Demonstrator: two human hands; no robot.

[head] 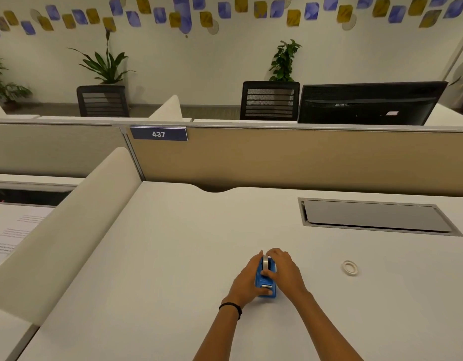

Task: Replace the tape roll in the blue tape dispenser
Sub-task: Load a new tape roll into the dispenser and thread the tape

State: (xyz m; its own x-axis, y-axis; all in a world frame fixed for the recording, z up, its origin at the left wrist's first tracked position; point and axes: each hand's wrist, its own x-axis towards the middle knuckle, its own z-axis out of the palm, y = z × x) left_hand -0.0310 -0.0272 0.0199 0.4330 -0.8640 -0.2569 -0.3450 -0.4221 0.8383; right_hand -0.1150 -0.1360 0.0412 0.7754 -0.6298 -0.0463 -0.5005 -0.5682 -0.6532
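The small blue plastic tape dispenser (pixel 266 285) sits on the white desk (pixel 173 256) between both hands, left hand (pixel 247 280) clasping its side, right hand (pixel 283 272) with fingers (pixel 266 274) curled over the silvery tape roll (pixel 265 263) seated in it. Looks like the roll-handling step; whether it's going in or out, I can't tell. One dispenser, two rolls: the second, a flat whitish tape ring (pixel 350 267), lies well apart to the right of the fingers.

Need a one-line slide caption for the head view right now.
Both hands, left hand and right hand, grip the blue tape dispenser on the white desk; a loose tape roll lies to the right.
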